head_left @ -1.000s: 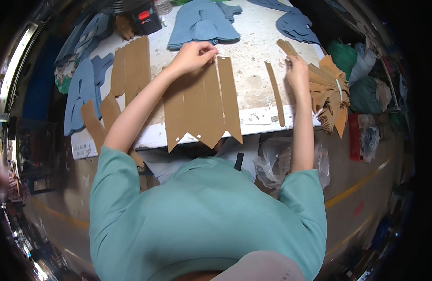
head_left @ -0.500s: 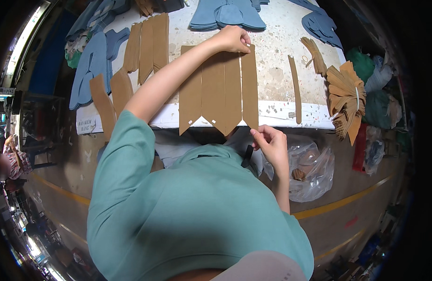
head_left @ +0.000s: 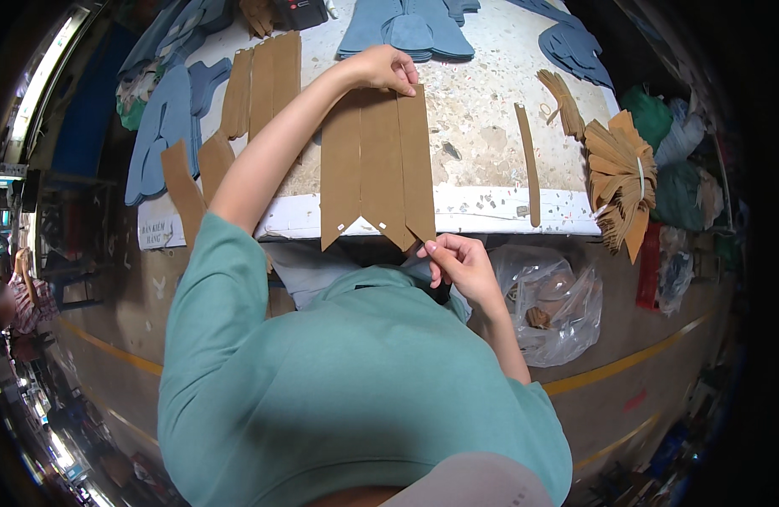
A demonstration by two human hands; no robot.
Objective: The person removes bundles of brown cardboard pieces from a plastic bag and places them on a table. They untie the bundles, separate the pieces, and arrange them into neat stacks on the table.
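Observation:
Several brown strips (head_left: 342, 173), each with a slanted lower end and seemingly of leather or fabric, lie side by side at the table's near edge. The rightmost brown strip (head_left: 417, 160) partly overlaps its neighbour. My left hand (head_left: 388, 69) pinches this strip at its far end, the arm reaching across the left side. At its near pointed tip, just past the table edge, my right hand (head_left: 461, 260) has thumb and fingers closed on the same strip. Small white marks show near the lower ends of the other strips.
On the white, scuffed table (head_left: 482, 160) lie a thin brown strip (head_left: 528, 165), a tied brown bundle (head_left: 622, 173), blue cut pieces (head_left: 406, 34) and brown stacks (head_left: 275, 80). A clear plastic bag (head_left: 558, 313) sits below the table's edge on the right.
Both hands have moved left with the rightmost strip. It now overlaps the strip beside it, where a gap showed before.

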